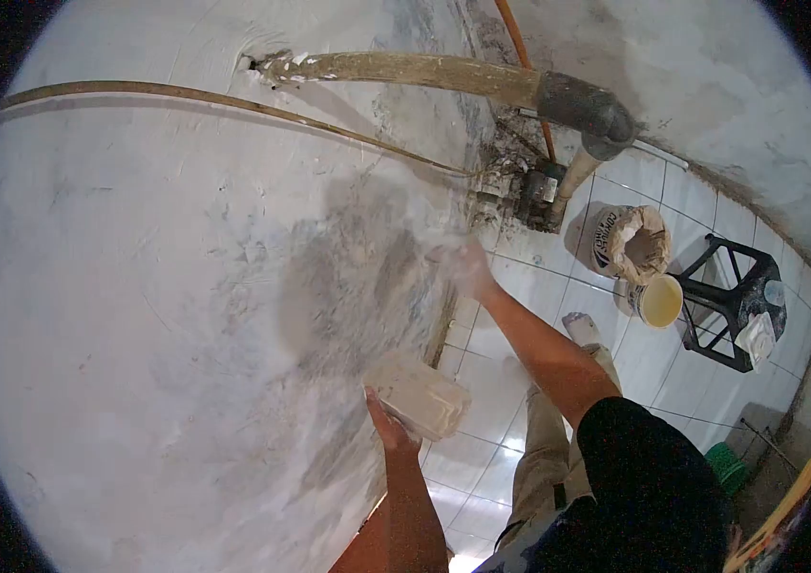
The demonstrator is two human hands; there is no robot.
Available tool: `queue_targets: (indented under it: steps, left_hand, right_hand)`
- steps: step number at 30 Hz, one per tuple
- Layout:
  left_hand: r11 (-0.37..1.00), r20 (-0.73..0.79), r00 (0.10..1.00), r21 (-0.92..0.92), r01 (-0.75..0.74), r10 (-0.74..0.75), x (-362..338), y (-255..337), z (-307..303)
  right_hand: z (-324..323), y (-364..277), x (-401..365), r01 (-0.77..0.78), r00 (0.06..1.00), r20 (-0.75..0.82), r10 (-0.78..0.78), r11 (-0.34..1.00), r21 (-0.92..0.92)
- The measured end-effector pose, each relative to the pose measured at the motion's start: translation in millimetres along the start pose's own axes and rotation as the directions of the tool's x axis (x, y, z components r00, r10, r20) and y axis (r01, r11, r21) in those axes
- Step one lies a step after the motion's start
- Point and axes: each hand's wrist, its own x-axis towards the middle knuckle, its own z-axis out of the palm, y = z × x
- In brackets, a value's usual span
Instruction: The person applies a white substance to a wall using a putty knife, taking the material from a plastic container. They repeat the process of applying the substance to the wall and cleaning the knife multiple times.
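Note:
A pale, rectangular plastic tub (421,396), smeared with whitish material, is in my left hand (394,430), whose fingers grip its lower left side close to the wall. Higher up, my right hand (470,272) reaches toward the wall (138,315) and is smeared by motion. Its fingers are blurred, so I cannot make out whether they hold anything. White coating covers much of the wall, with a grey, streaked patch (358,258) beside my right hand.
A thick pipe (405,69) and a thin pipe (233,102) cross the wall toward a dirty pump (541,196). On the tiled floor (491,368) stand a printed bucket (606,239), a yellowish bucket (661,301) and a black stool (739,296). A green container (728,466) sits lower right.

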Motion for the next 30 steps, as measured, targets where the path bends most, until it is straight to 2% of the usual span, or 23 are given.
queue_targets:
  steps: [2,4,6,8,9,11,12,14,15,16,17,18,20,21,22,23,24,25,26,28,29,30]
  left_hand:
    - [1.0,-0.045,0.999,-0.02,0.024,-0.025,2.9,-3.5,-2.1]
    - [0.999,-0.08,0.996,-0.032,0.029,-0.032,3.9,-7.3,-0.8]
    - [0.998,-0.124,0.992,-0.053,0.029,-0.036,6.0,-17.9,-8.8]
    - [0.993,-0.098,0.993,-0.104,0.05,-0.06,11.9,-34.0,-26.7]
    - [0.992,-0.116,0.991,-0.114,0.049,-0.062,11.2,-37.4,-30.1]
    - [0.991,-0.061,0.996,-0.119,0.06,-0.068,2.4,-43.1,-34.5]
    - [0.989,-0.077,0.994,-0.129,0.072,-0.083,-0.7,-49.9,-40.6]
    - [0.966,-0.069,0.988,-0.228,0.119,-0.138,0.1,-63.2,-49.7]
    - [0.961,-0.072,0.986,-0.246,0.126,-0.148,2.0,-67.7,-46.5]
    - [0.957,-0.096,0.982,-0.26,0.132,-0.162,5.3,-69.5,-40.8]
    - [0.953,-0.123,0.978,-0.273,0.129,-0.168,9.4,-68.6,-34.3]
    - [0.95,-0.133,0.978,-0.289,0.117,-0.161,13.4,-64.8,-27.2]
    - [0.953,-0.118,0.985,-0.291,0.085,-0.124,19.9,-51.8,-11.1]
    - [0.952,-0.116,0.986,-0.296,0.079,-0.118,21.8,-46.4,-2.5]
    - [0.961,-0.107,0.99,-0.271,0.058,-0.09,23.3,-40.5,5.9]
    - [0.969,-0.097,0.993,-0.243,0.037,-0.063,23.5,-34.7,12.1]
    - [0.971,-0.09,0.994,-0.238,0.033,-0.056,22.5,-29.5,18.0]
    - [0.973,-0.106,0.992,-0.228,0.045,-0.071,20.8,-26.1,23.8]
    - [0.974,-0.125,0.988,-0.217,0.06,-0.089,19.1,-25.2,26.8]
    - [0.966,-0.105,0.989,-0.246,0.076,-0.104,20.1,-39.1,15.6]
    - [0.955,-0.086,0.989,-0.283,0.091,-0.12,19.6,-45.1,10.3]
    - [0.957,-0.084,0.989,-0.274,0.091,-0.119,16.4,-48.5,9.0]
  right_hand:
    - [-8.5,17.0,10.2,-0.122,0.967,-0.228,0.111,0.992,-0.034]
    - [-15.2,27.6,19.3,-0.255,0.871,-0.445,0.209,0.966,-0.045]
    - [-11.0,39.2,23.9,-0.39,0.793,-0.595,0.135,0.862,-0.324]
    - [-5.9,80.0,43.4,-0.378,0.829,-0.525,0.194,0.886,-0.269]
    - [6.3,81.8,35.0,-0.388,0.858,-0.498,0.123,0.792,-0.472]
    - [31.2,84.1,18.4,-0.373,0.901,-0.434,-0.021,0.472,-0.798]
    - [18.3,136.3,-1.1,-0.365,0.87,-0.482,0.106,0.796,-0.484]
    - [2.3,156.6,-18.6,-0.311,0.848,-0.473,0.239,0.947,-0.079]
    - [0.1,139.4,-29.6,-0.204,0.928,-0.373,0.019,0.861,-0.465]
    - [-1.9,127.4,-40.0,-0.044,0.972,-0.181,-0.15,0.641,-0.766]
    - [-4.1,114.3,-44.5,-0.035,0.976,-0.163,-0.143,0.638,-0.769]
    - [-10.9,103.6,-48.4,-0.184,0.97,-0.238,0.048,0.787,-0.589]
    - [-42.6,125.0,-42.7,-0.243,0.965,-0.177,0.195,0.92,-0.309]
    - [-58.1,134.9,-39.3,-0.288,0.953,-0.145,0.266,0.944,-0.162]
    - [-68.2,145.6,-34.6,-0.189,0.964,-0.148,0.223,0.959,0.212]
    - [-81.9,154.3,-25.5,-0.197,0.974,0.013,0.227,0.814,0.546]
    - [-95.8,163.3,-16.4,-0.269,0.958,0.177,0.226,0.492,0.828]
    - [-95.3,146.1,-3.3,-0.369,0.917,0.332,0.219,0.153,0.917]
    - [-86.7,133.7,5.5,-0.309,0.862,0.029,0.505,0.48,0.821]
    - [-77.2,100.0,18.8,-0.395,0.862,-0.141,0.488,0.819,0.416]
    - [-72.0,82.4,25.7,-0.444,0.852,-0.224,0.473,0.88,0.169]
    - [-57.5,61.9,35.5,-0.467,0.776,-0.296,0.557,0.822,0.325]
